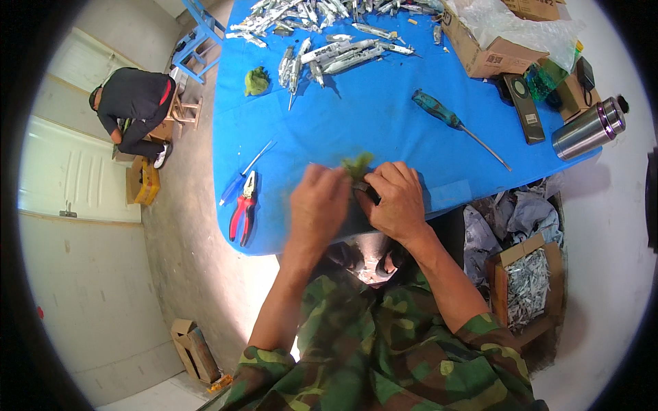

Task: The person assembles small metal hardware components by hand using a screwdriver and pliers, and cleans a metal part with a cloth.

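Note:
Near the front edge of the blue-covered table, both hands work close together. My left hand is curled closed and blurred by motion; what its fingers hold, if anything, cannot be made out. Beside it, my right hand has thumb and fingers closed around a small dark piece, mostly hidden by the hand. A crumpled yellow-green thing shows just beyond the fingertips. To the left lie red-handled pliers and a blue-handled screwdriver. A larger teal-handled screwdriver rests at the right.
Many slim white-and-grey parts are heaped at the far side, near another yellow-green lump. At right stand a cardboard box, black device and steel bottle. A box of scraps sits below. Another person bends at left.

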{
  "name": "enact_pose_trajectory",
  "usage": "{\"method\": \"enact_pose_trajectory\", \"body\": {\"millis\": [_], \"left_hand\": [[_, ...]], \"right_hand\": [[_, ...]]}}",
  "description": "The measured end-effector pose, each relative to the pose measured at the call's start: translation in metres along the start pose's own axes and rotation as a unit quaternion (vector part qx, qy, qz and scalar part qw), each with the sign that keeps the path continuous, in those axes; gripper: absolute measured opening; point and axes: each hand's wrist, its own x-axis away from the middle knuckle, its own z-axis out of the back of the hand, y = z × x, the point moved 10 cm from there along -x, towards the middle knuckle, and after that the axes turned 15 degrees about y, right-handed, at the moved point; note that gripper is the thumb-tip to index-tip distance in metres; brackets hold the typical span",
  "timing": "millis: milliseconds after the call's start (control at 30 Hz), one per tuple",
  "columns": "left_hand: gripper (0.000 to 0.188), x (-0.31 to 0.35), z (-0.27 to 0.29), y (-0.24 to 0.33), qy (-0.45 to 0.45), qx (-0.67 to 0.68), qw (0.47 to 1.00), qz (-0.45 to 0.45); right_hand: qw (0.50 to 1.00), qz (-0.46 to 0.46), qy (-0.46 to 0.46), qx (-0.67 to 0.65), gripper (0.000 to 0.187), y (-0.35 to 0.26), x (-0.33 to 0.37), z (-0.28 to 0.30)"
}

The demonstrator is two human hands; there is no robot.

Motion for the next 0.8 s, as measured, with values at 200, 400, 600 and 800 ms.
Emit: {"method": "enact_pose_trajectory", "body": {"millis": [200,400,600,800], "left_hand": [[0.016,0.006,-0.022,-0.003,-0.063,-0.061,0.996,-0.024],[0.011,-0.008,-0.016,-0.009,-0.060,-0.074,0.995,-0.017],[0.010,0.011,-0.023,0.005,-0.064,0.010,0.998,0.013],[0.010,-0.007,-0.020,-0.020,-0.047,-0.110,0.993,-0.018]], "right_hand": [[0.999,0.007,0.018,-0.028,0.023,-0.002,-0.002,0.002],[0.999,0.004,0.029,-0.040,0.024,-0.003,-0.001,0.003],[1.000,0.010,0.008,-0.023,0.025,-0.001,-0.001,0.001],[0.999,-0.006,0.023,-0.037,0.029,-0.004,-0.004,0.004]]}}
